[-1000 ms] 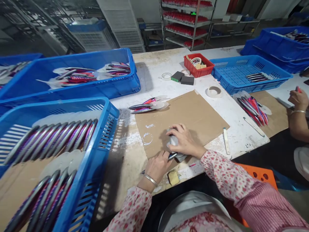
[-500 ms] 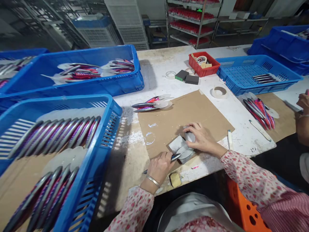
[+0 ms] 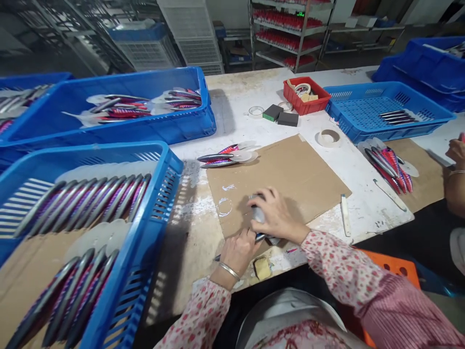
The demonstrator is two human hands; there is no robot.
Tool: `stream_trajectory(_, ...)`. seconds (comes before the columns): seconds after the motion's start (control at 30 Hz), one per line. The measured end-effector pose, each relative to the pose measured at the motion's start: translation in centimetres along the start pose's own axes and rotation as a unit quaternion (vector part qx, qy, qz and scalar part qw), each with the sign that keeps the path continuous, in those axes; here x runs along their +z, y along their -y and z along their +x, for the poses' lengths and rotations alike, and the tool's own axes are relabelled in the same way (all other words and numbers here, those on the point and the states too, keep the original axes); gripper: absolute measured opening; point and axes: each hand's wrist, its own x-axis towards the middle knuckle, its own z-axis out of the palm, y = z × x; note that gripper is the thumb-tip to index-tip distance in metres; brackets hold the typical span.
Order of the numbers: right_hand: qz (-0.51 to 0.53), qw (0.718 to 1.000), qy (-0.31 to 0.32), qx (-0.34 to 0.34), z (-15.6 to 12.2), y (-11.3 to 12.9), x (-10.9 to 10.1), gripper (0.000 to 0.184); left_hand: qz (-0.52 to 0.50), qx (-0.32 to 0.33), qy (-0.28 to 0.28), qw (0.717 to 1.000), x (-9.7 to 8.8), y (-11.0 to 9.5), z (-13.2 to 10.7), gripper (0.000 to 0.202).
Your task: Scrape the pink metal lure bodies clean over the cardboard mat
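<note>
My left hand point(image 3: 238, 249) is closed around a dark-backed fishing lure point(image 3: 260, 237), whose thin end sticks out at the left of the wrist. My right hand point(image 3: 274, 215), slightly blurred, grips a grey sanding block point(image 3: 257, 213) above the lure's front end. The lure's clear lip is hidden beneath that hand. Part of another grey block point(image 3: 273, 240) shows under the right hand. Both hands work at the near edge of a cardboard sheet point(image 3: 312, 174). Several lures point(image 3: 221, 157) lie at the sheet's far left corner.
A blue basket point(image 3: 170, 167) of lures stands on the left, with a blue bin point(image 3: 212, 111) behind it. A yellow sponge point(image 3: 262, 268) lies at the table edge. Farther off are dark blocks point(image 3: 288, 119), a tape roll point(image 3: 329, 137) and a red tray point(image 3: 319, 104). A co-worker's hand point(image 3: 456, 150) is at right.
My right hand has moved left with its grey block and now covers the lure's clear lip and most of the lower block. My left hand has stayed in place.
</note>
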Motion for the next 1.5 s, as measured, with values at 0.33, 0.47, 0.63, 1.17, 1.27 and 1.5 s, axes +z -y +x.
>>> stream_trajectory(0.33,-0.015,1.0,-0.006,0.012,-0.3,-0.3,-0.2,0.042,0.003,0.017,-0.008,1.0,-0.1,0.0,0.1,0.022)
stream_trajectory(0.47,0.0,1.0,0.005,0.015,-0.4,-0.8,-0.5,0.041,0.017,0.019,0.001,1.0,-0.2,-0.1,0.0,0.022)
stream_trajectory(0.63,-0.023,0.999,-0.006,0.036,-0.3,-0.4,-0.4,0.04,0.019,0.012,-0.001,1.0,-0.4,-0.3,-0.1,0.023)
stream_trajectory(1.17,0.014,1.0,-0.003,0.001,-0.5,-1.0,-0.1,0.042,0.017,0.013,-0.013,1.0,-0.3,-0.1,-0.1,0.02)
stream_trajectory(1.27,-0.002,1.0,-0.009,0.029,-0.8,-1.5,-0.6,0.04,0.015,0.019,-0.016,1.0,-0.3,-0.1,0.0,0.018)
stream_trajectory(1.5,0.001,1.0,-0.007,-0.016,-1.0,-1.6,-0.5,0.045,0.009,0.017,-0.011,1.0,-0.2,0.0,0.1,0.019)
